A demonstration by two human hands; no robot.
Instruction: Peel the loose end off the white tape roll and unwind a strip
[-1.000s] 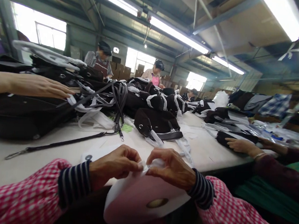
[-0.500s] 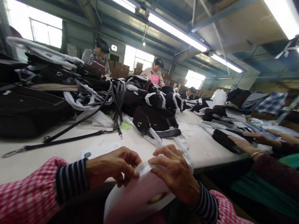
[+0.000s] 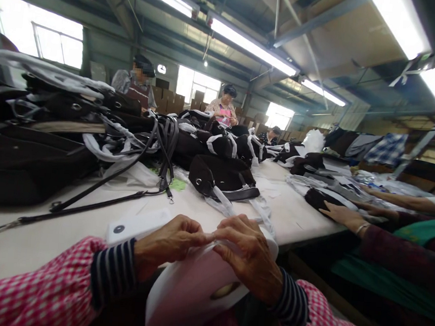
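Observation:
A large, pale pinkish-white roll (image 3: 187, 292) sits low in front of me, tilted, with a dark oval hole in its face; it looks like a roll of thin film. At its top edge, my left hand (image 3: 174, 243) pinches a thin translucent edge between thumb and fingers. My right hand (image 3: 250, 252) lies over the roll's upper right side, its thumb and fingertips closed on the same edge beside the left fingertips. Behind my left wrist lies a flat white object (image 3: 139, 227) with a dark round spot.
A black bag (image 3: 221, 178) with white-wrapped handles lies ahead. Black bags (image 3: 30, 164) and black straps (image 3: 99, 203) are heaped on the left of the pale table (image 3: 198, 209). A co-worker's hand (image 3: 344, 217) rests by a black bag on the right. People stand across the table.
My left hand has moved in against my right at the roll's top edge. The view has shifted slightly, and the flat white object shows more. The co-worker's hand has moved slightly on the bag.

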